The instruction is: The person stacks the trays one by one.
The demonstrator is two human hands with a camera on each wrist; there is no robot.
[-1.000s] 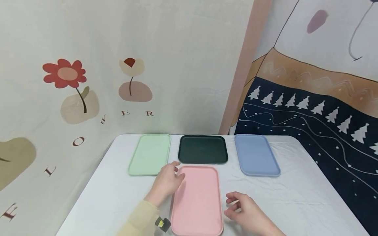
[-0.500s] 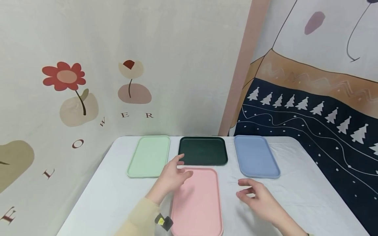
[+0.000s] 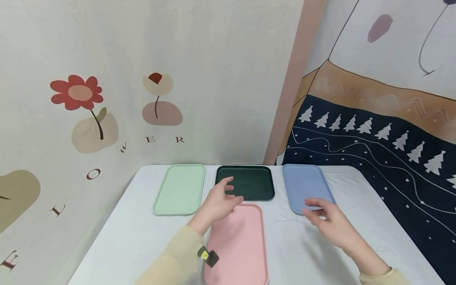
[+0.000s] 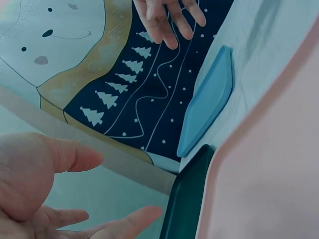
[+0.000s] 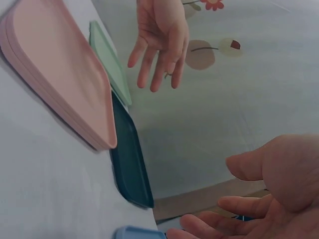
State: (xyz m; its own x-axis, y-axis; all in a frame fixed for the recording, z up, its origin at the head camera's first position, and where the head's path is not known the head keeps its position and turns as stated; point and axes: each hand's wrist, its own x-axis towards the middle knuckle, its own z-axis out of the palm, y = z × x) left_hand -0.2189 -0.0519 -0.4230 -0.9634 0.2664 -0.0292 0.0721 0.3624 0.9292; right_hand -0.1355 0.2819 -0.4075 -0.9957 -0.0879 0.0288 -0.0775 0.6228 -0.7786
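My left hand (image 3: 221,202) hovers over the far end of the pink tray (image 3: 238,247), fingers spread and nothing in them. It overlaps the near left corner of the dark green tray (image 3: 249,184) in the head view. My right hand (image 3: 333,223), also holding nothing, is raised with loosely bent fingers, overlapping the near end of the blue tray (image 3: 306,186). A shadow from it falls on the white cloth. In the right wrist view the pink tray (image 5: 65,64) shows layered rims, like stacked trays. Both wrist views show the palms (image 4: 20,174) with fingers apart.
A light green tray (image 3: 179,190) lies at the back left of the white-covered table (image 3: 124,241). Behind stands a pale curtain (image 3: 228,79) with flower prints, and at the right a dark blue printed cloth (image 3: 374,158). A small black device (image 3: 210,257) sits on my left wrist.
The left hand has moved from the pink tray's left edge forward and right over its far end. The right hand has moved forward and right, toward the blue tray. The trays stay put.
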